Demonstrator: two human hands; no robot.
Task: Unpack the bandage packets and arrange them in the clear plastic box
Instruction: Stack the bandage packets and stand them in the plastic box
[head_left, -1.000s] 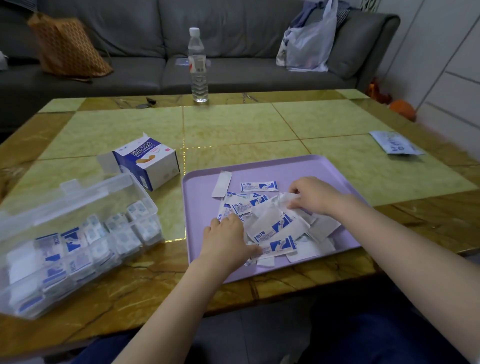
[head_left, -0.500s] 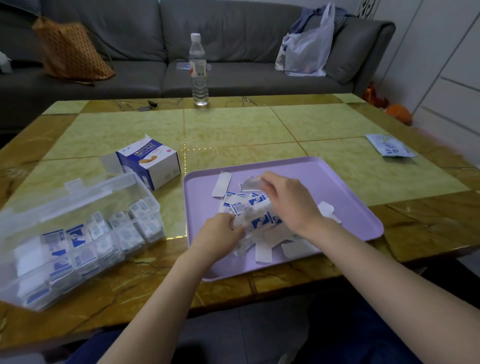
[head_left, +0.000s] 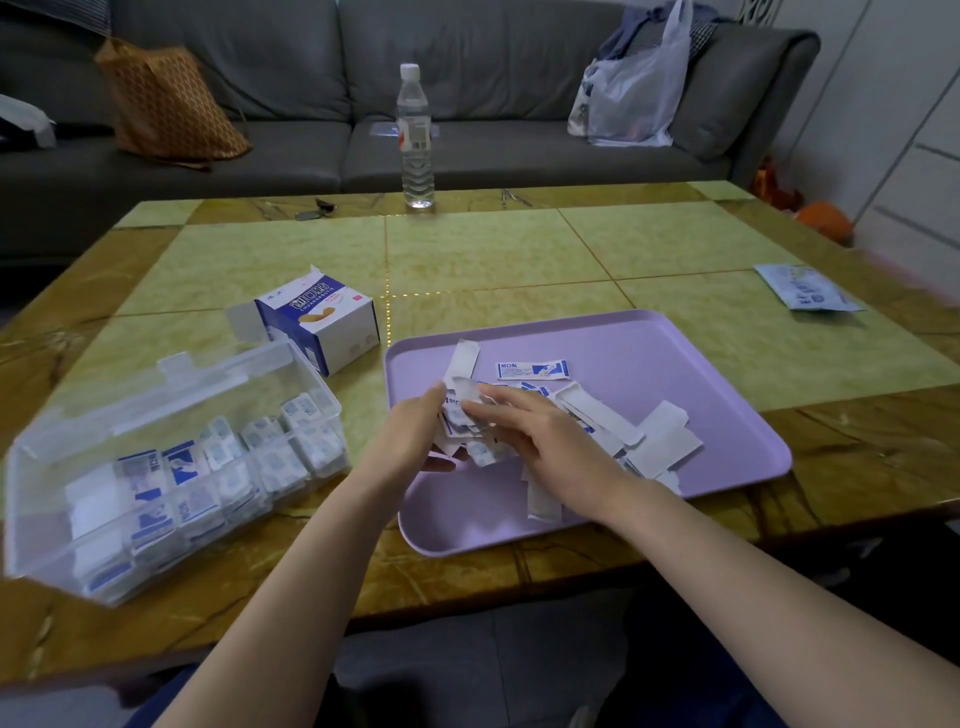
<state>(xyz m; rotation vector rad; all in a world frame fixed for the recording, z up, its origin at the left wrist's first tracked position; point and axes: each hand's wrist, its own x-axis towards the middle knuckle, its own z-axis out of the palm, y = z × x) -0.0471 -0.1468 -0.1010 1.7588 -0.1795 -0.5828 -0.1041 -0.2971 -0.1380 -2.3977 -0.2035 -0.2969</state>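
A purple tray (head_left: 675, 343) lies on the table with a loose heap of white and blue bandage packets (head_left: 644, 441) on it. My left hand (head_left: 410, 441) and my right hand (head_left: 545, 441) meet over the tray's left part and press a bunch of packets (head_left: 467, 421) between them. One packet (head_left: 532, 370) lies alone further back on the tray. The clear plastic box (head_left: 171, 395) stands to the left with its lid open; several packets stand in rows inside it.
An opened blue and white bandage carton (head_left: 322, 322) stands behind the box. A water bottle (head_left: 415, 135) is at the table's far edge, a flat packet (head_left: 805, 288) at the right. A grey sofa with bags runs behind the table.
My right hand has swept leftward across the heap and gathered packets against my left hand. The bunch now sits further left on the tray, and loose packets are left behind on the right.
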